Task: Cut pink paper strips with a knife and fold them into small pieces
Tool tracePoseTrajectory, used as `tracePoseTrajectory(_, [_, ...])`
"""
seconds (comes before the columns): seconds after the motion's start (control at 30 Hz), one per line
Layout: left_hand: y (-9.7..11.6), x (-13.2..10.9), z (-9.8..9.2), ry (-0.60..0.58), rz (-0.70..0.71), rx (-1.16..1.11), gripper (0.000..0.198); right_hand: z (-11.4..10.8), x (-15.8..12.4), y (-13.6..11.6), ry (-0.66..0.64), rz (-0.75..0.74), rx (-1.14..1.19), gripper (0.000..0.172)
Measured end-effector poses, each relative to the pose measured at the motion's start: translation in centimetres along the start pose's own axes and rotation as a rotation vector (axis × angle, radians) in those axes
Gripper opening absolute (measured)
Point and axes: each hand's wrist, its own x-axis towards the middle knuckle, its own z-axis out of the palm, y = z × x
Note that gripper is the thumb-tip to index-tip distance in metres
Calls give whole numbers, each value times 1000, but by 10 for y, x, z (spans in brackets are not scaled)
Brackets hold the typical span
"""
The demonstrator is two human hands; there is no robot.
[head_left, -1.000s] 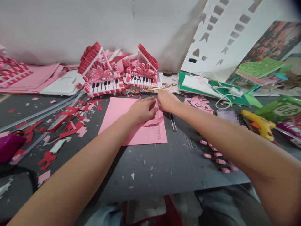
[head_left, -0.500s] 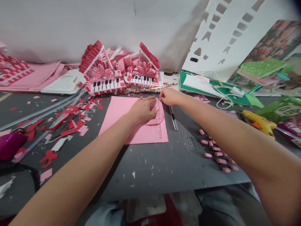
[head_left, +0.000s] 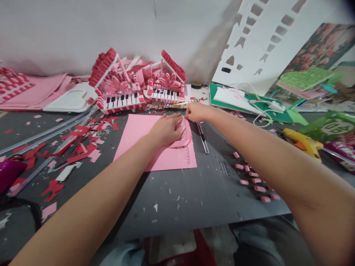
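Note:
A pink foam sheet lies on the dark table in front of me. A clear ruler runs along its right side, with a narrow pink piece by it. My left hand rests flat on the sheet and the ruler's edge, fingers stretched and thumb apart. At the sheet's far right corner, my right hand is closed in a pinch near the ruler's far end; what is between its fingertips is hidden. A utility knife lies just right of the sheet.
Two pink-and-red toy pianos stand at the back. Red and pink scraps litter the left side. Several small pink foam rolls lie under my right forearm. A yellow glue gun sits at far right.
The whole view has shifted slightly to the left. Both hands keep nearly the same place on the sheet; nothing has plainly been taken up or let go.

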Motion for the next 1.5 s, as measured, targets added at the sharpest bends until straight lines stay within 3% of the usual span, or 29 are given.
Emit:
tracePoseTrajectory(0.17, [1, 0, -1, -7, -3, 1, 43, 14, -3, 0, 105, -85, -72, 27])
tracePoseTrajectory(0.33, [3, 1, -2, -13, 5, -22, 44, 36, -12, -6, 235, -78, -125, 45])
tracePoseTrajectory(0.57, [4, 0, -3, -12, 14, -41, 44, 42, -16, -9, 261, -95, -161, 44])
tracePoseTrajectory(0.7, [2, 0, 0, 4, 5, -19, 42, 31, -11, 0, 228, -115, -56, 32])
tracePoseTrajectory(0.83, [-1, 0, 3, 10, -11, -12, 45, 18, -4, 10, 108, -23, 180, 17])
tracePoseTrajectory(0.93, [-2, 0, 3, 5, -6, -9, 44, 11, -3, 9, 56, 50, 275, 16])
tracePoseTrajectory(1.1, [-1, 0, 1, -7, 0, -18, 45, -1, -4, -1, -4, 72, 66, 21])
tracePoseTrajectory(1.23, [0, 1, 0, -17, -13, -20, 46, 5, -3, -5, 6, -38, -130, 25])
tracePoseTrajectory(1.4, [2, 2, 0, -20, -26, -25, 44, 30, -15, -6, 161, -104, -208, 41])
tracePoseTrajectory(1.5, [4, 2, -1, -18, -37, -30, 44, 43, -21, -5, 243, -120, -227, 39])
